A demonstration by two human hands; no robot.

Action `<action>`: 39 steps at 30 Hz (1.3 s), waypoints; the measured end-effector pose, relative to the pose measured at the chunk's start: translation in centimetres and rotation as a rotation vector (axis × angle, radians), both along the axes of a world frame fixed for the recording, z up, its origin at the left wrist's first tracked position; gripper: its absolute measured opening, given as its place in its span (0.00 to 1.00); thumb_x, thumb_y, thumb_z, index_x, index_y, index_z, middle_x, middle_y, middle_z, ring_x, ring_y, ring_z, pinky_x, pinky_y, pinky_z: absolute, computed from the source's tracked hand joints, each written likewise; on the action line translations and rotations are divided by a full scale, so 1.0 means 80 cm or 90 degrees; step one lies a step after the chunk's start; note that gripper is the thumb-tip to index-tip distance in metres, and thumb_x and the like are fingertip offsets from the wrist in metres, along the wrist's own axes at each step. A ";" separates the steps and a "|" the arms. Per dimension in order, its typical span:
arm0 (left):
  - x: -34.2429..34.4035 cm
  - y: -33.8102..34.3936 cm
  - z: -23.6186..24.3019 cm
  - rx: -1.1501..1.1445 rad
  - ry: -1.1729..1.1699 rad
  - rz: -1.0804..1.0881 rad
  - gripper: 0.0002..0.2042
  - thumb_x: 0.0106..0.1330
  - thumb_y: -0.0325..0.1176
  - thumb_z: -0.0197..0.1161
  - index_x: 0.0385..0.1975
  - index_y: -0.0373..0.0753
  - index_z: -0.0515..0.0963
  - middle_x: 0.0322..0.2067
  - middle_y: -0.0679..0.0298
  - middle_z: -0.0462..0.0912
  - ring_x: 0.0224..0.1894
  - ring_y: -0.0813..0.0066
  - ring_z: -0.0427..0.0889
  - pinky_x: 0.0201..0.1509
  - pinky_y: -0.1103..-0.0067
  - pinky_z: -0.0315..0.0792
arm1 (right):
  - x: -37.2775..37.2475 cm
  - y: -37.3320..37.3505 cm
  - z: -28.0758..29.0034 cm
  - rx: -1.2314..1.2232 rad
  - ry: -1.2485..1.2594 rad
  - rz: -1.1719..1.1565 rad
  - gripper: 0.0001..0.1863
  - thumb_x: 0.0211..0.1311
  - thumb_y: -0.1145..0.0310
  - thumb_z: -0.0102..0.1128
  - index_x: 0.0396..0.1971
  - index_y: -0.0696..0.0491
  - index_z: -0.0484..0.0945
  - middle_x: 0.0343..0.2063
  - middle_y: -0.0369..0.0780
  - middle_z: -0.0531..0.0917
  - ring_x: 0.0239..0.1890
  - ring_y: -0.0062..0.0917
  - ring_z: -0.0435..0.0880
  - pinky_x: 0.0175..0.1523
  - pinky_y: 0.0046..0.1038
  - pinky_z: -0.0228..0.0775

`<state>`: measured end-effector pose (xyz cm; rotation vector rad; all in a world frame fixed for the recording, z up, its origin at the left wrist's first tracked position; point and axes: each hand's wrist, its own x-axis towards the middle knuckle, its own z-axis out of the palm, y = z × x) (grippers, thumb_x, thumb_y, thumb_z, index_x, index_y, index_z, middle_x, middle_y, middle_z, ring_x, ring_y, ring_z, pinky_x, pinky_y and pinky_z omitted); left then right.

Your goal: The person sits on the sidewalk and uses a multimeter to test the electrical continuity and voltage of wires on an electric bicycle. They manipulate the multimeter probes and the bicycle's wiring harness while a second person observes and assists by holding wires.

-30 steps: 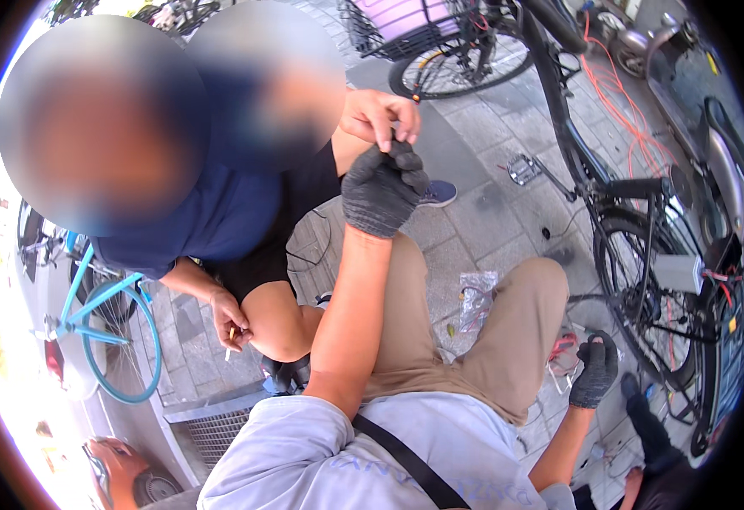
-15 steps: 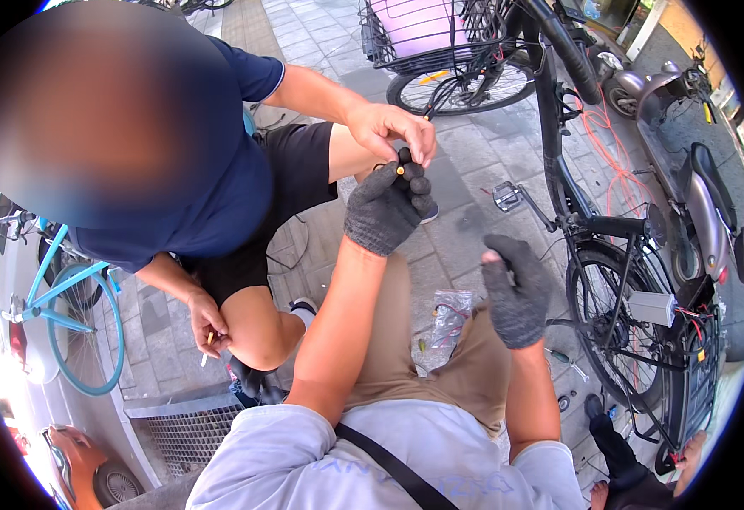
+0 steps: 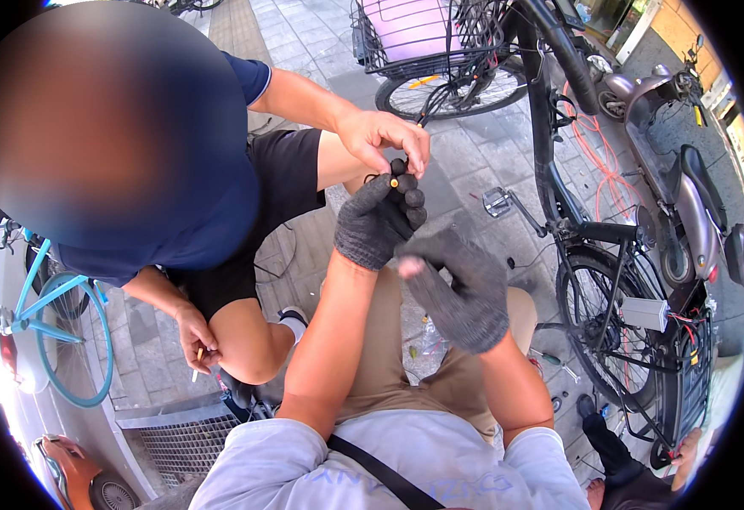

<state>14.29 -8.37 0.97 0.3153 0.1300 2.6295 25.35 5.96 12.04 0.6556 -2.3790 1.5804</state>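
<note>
Blue lettering (image 3: 475,486) on the pale shirt (image 3: 452,446) — not clearly legible

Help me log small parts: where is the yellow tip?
In the head view, just above centre: the yellow tip is at the left hand, beside its thumb, just below the co-worker's hand.

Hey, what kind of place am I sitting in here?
Looks like an outdoor sidewalk or roadside spot, though I can't tell exactly which. Grey paving slabs cover the ground, a black bicycle stands on them, and a scooter is parked beyond it.
</note>
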 end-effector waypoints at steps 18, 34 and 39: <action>-0.012 0.007 -0.010 0.069 0.033 -0.028 0.15 0.68 0.31 0.61 0.53 0.43 0.78 0.42 0.66 0.81 0.46 0.68 0.78 0.49 0.72 0.74 | 0.026 -0.010 0.022 -0.656 -0.136 0.779 0.13 0.67 0.68 0.62 0.39 0.65 0.81 0.25 0.42 0.83 0.23 0.32 0.80 0.29 0.32 0.69; -0.011 0.005 -0.011 0.069 0.026 -0.026 0.16 0.67 0.33 0.63 0.54 0.43 0.77 0.42 0.67 0.79 0.47 0.69 0.76 0.49 0.73 0.73 | 0.025 -0.027 0.019 -0.779 -0.157 0.880 0.17 0.69 0.68 0.57 0.43 0.71 0.81 0.24 0.44 0.80 0.17 0.31 0.77 0.23 0.32 0.64; -0.014 0.014 -0.007 0.075 0.025 -0.030 0.15 0.67 0.33 0.63 0.53 0.43 0.76 0.41 0.67 0.78 0.46 0.69 0.77 0.49 0.73 0.75 | 0.020 0.004 0.019 -0.718 -0.208 0.731 0.13 0.68 0.69 0.61 0.42 0.65 0.81 0.31 0.45 0.84 0.30 0.37 0.82 0.35 0.33 0.72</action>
